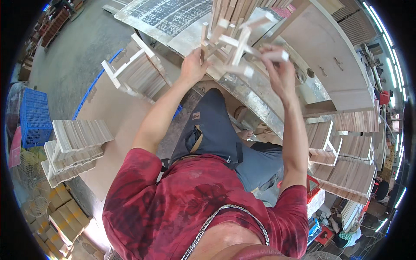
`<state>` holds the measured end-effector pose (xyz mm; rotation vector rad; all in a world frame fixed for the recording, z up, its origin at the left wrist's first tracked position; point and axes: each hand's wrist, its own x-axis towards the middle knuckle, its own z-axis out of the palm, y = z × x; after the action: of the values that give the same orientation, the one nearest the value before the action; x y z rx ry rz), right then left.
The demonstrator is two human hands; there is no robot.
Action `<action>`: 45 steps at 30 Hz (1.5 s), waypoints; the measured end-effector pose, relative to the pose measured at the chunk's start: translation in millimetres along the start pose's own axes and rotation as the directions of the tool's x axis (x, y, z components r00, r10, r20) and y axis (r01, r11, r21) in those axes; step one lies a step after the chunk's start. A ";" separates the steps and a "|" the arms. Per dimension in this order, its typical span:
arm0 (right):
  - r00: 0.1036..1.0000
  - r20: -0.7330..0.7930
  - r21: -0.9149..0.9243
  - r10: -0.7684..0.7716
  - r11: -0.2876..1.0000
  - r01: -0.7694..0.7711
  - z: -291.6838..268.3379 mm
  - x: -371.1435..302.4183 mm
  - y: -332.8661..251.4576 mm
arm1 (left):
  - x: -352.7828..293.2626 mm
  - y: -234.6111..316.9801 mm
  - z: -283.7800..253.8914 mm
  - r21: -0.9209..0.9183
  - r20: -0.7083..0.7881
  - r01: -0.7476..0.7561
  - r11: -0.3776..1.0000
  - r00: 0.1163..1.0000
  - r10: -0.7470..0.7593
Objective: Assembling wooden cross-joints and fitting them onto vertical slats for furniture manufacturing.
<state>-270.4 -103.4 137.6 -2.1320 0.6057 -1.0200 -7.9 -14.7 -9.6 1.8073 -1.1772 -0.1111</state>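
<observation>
My right hand (279,73) is closed on a pale H-shaped wooden frame (239,47), blurred by motion and lifted over the workbench. To its left, my left hand (193,67) has its fingers closed around a slim wooden piece (204,37) at the bench's near edge; part of that piece is hidden by the fingers and the blur. Behind both hands stands a bundle of upright wooden sticks (232,13) on the worn, stained workbench (186,39).
Stacked H-shaped frames (143,71) stand at my left, with another stack (78,138) farther left. More stacks (346,169) are on my right, below a large wooden board (333,56). A blue crate (34,117) and cardboard boxes (63,216) sit at far left.
</observation>
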 end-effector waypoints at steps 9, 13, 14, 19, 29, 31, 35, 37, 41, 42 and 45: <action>0.917 0.328 -0.113 0.227 0.973 -0.200 36.6 89.7 57.6 | 29.0 -29.5 2.4 -0.224 0.226 -0.039 0.974 0.970 0.091; 0.789 0.384 -0.328 0.479 0.870 -0.369 49.0 75.7 103.3 | 15.1 -17.1 -14.7 -0.161 0.378 -0.024 0.987 0.922 0.084; 0.744 0.400 -0.186 0.535 0.842 -0.506 51.1 65.8 114.2 | 7.5 -12.6 -13.9 -0.200 0.274 -0.086 0.976 0.951 0.140; 0.980 0.192 -0.242 0.057 0.970 -0.009 89.5 24.2 124.0 | 3.7 -0.1 -11.2 -0.077 0.253 0.095 0.993 0.965 -0.073; 0.953 0.063 -0.171 0.297 0.944 -0.283 85.4 2.3 76.0 | 5.1 -9.8 28.1 -0.058 0.113 -0.091 0.994 0.989 0.097; 0.999 0.025 -0.372 0.025 0.928 -0.014 77.8 -32.4 87.1 | 2.4 15.5 18.7 -0.369 0.173 0.103 0.924 0.984 -0.041; 0.999 0.001 -0.369 0.050 0.928 -0.046 -13.7 -128.4 -14.3 | 5.8 -47.0 28.2 -0.428 0.041 -0.048 0.903 0.997 0.072; 0.990 -0.138 -0.628 0.005 0.773 -0.092 -105.4 -187.6 -31.2 | -2.5 -35.5 26.6 -0.358 0.035 -0.051 0.932 0.997 0.067; 0.863 -0.463 -0.848 0.203 0.180 -0.498 -250.4 -247.9 -60.7 | -47.8 32.6 -73.4 -0.011 -0.037 -0.157 0.987 0.987 0.157; 0.885 -0.400 -0.874 0.239 0.191 -0.446 -272.9 -257.3 -46.9 | -54.6 44.7 -103.8 0.035 -0.065 -0.129 0.991 0.989 0.132; 0.802 -0.335 -0.812 0.495 0.279 -0.512 -313.1 -281.2 12.1 | -60.2 64.2 -187.4 0.500 -0.235 -0.280 0.819 0.867 0.439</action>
<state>-687.6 -47.2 135.1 -2.4081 2.0676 -0.2976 14.6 146.8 117.9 1.8459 -1.3421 0.7375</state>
